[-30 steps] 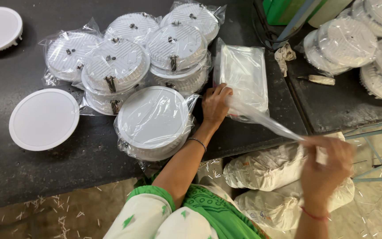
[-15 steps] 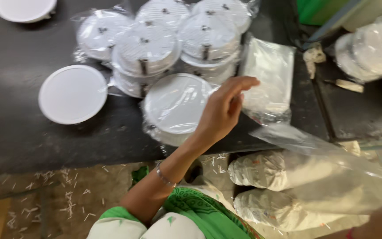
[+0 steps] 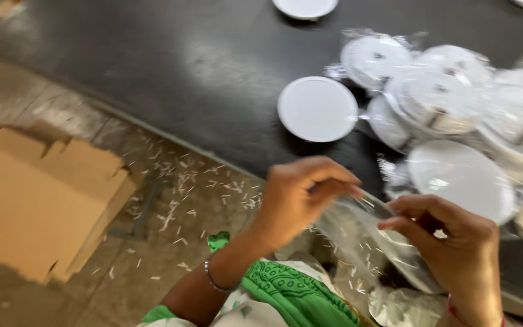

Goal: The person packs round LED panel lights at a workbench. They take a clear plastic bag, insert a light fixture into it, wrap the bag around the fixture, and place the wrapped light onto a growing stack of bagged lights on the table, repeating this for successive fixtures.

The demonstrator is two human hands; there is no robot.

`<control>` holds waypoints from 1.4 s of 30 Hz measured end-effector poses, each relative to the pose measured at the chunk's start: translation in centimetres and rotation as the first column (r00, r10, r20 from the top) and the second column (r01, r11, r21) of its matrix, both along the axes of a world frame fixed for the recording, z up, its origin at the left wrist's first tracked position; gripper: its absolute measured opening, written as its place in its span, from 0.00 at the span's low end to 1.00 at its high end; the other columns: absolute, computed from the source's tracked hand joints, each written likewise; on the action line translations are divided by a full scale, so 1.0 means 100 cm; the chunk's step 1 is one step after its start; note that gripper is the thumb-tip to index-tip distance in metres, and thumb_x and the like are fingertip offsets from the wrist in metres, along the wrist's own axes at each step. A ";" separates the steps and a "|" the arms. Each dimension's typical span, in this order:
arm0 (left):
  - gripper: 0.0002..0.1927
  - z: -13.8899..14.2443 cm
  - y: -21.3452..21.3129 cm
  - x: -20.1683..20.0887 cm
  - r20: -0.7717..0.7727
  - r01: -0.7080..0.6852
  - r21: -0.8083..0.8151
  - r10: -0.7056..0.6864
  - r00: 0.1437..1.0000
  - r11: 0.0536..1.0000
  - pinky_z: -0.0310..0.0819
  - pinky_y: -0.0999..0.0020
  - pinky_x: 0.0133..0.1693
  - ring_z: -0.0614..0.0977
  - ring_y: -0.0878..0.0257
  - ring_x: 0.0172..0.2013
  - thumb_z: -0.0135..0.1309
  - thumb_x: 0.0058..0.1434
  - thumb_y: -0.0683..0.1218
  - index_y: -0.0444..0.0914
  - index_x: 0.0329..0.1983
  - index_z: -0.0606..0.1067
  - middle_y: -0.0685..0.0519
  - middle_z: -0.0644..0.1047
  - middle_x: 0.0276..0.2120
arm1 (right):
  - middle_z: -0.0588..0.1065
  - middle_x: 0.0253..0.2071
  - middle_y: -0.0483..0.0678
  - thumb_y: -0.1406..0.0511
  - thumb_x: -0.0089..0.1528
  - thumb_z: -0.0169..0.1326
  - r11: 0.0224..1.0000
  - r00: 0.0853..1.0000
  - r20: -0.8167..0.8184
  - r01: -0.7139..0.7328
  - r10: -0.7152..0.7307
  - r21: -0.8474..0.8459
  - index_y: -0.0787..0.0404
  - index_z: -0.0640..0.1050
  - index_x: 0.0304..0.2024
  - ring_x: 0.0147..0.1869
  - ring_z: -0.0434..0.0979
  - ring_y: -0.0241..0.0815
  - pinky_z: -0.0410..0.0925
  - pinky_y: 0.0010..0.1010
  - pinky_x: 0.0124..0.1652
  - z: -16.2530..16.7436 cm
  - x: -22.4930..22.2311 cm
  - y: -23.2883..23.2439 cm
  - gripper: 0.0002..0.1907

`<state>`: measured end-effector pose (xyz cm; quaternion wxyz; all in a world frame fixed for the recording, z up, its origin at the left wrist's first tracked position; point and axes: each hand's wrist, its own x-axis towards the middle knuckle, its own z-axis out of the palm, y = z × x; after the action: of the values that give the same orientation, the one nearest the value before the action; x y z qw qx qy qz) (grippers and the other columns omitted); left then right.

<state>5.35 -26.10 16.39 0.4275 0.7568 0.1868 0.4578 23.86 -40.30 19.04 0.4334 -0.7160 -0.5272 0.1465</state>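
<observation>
both hands are raised in front of the body, just off the near edge of the dark table (image 3: 171,66), working on a clear plastic bag (image 3: 373,233). the left hand (image 3: 301,197) comes up from a bent wrist wearing a thin bangle (image 3: 213,280), palm turned down and inward, fingers curled so that the thumb and fingertips are pinched together on the upper edge of the bag. the right hand (image 3: 449,239) sits just beside it, a little lower, knuckles toward the camera, its fingers bent and closed on the same edge of the film from the other side; the two hands almost touch. the bag hangs down between them over the lap and green patterned clothing (image 3: 286,297), its lower part crumpled and blurred. on the table just beyond the hands lies a bare round white disc (image 3: 317,109), and to its right a heap of similar round white discs wrapped in clear bags (image 3: 449,103). a flattened cardboard box (image 3: 40,197) lies on the littered floor to the left.
</observation>
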 end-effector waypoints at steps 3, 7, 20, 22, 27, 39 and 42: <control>0.07 -0.009 0.033 -0.072 0.038 -0.186 -0.112 0.191 0.981 0.976 0.76 0.78 0.32 0.88 0.70 0.38 0.60 0.64 0.34 0.37 0.44 0.80 0.56 0.85 0.37 | 0.82 0.31 0.42 0.70 0.53 0.69 0.970 0.978 0.124 -0.138 0.165 -0.200 0.58 0.86 0.40 0.26 0.74 0.31 0.66 0.22 0.26 -0.012 -0.024 0.040 0.12; 0.08 -0.012 0.069 -0.141 0.181 -0.282 -0.179 0.313 0.932 0.943 0.81 0.77 0.44 0.85 0.70 0.41 0.56 0.66 0.32 0.36 0.45 0.79 0.55 0.83 0.41 | 0.80 0.36 0.43 0.73 0.56 0.64 0.931 0.920 0.156 -0.341 0.359 -0.129 0.60 0.85 0.39 0.39 0.76 0.32 0.71 0.25 0.37 -0.031 -0.050 0.092 0.09; 0.15 -0.055 0.162 -0.190 -0.040 -0.638 -0.257 0.652 0.757 0.725 0.60 0.77 0.28 0.64 0.74 0.26 0.54 0.75 0.47 0.33 0.34 0.73 0.58 0.67 0.23 | 0.69 0.31 0.43 0.69 0.77 0.53 0.908 0.873 -0.269 -0.351 0.406 0.231 0.68 0.75 0.36 0.34 0.63 0.28 0.61 0.21 0.36 -0.105 -0.073 0.273 0.13; 0.16 -0.060 0.193 -0.199 0.008 -0.581 -0.304 0.612 0.791 0.755 0.59 0.77 0.28 0.63 0.74 0.26 0.52 0.75 0.50 0.34 0.35 0.74 0.59 0.67 0.23 | 0.74 0.35 0.42 0.69 0.72 0.54 0.884 0.803 -0.377 -0.383 0.462 0.267 0.66 0.78 0.41 0.35 0.67 0.28 0.64 0.21 0.38 -0.108 -0.075 0.307 0.05; 0.19 -0.070 0.280 -0.223 0.154 -0.288 -0.495 0.410 0.899 0.820 0.56 0.77 0.25 0.63 0.76 0.23 0.51 0.72 0.55 0.37 0.32 0.76 0.64 0.66 0.21 | 0.80 0.39 0.43 0.69 0.66 0.56 0.797 0.670 -0.443 -0.563 0.596 0.221 0.64 0.82 0.44 0.36 0.72 0.30 0.69 0.23 0.39 -0.099 -0.076 0.388 0.06; 0.11 -0.025 0.436 -0.223 -0.417 -0.400 0.669 0.762 0.496 0.627 0.76 0.52 0.37 0.81 0.46 0.39 0.65 0.51 0.47 0.35 0.28 0.78 0.45 0.77 0.33 | 0.76 0.35 0.54 0.65 0.66 0.60 0.833 0.585 0.722 -0.552 0.369 0.021 0.63 0.82 0.37 0.37 0.76 0.53 0.71 0.42 0.40 -0.051 -0.104 0.559 0.06; 0.07 0.005 0.458 -0.210 -0.369 -0.354 0.791 0.850 0.376 0.500 0.80 0.61 0.42 0.81 0.51 0.47 0.59 0.53 0.33 0.35 0.34 0.76 0.46 0.75 0.47 | 0.74 0.44 0.53 0.74 0.63 0.58 0.825 0.523 0.836 -0.537 0.165 0.173 0.62 0.81 0.50 0.47 0.74 0.51 0.70 0.42 0.49 -0.033 -0.113 0.582 0.13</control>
<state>-15.68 19.69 16.88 -0.1605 0.8241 0.4679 0.2760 12.57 17.87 15.72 0.2543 -0.4705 -0.8175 -0.2138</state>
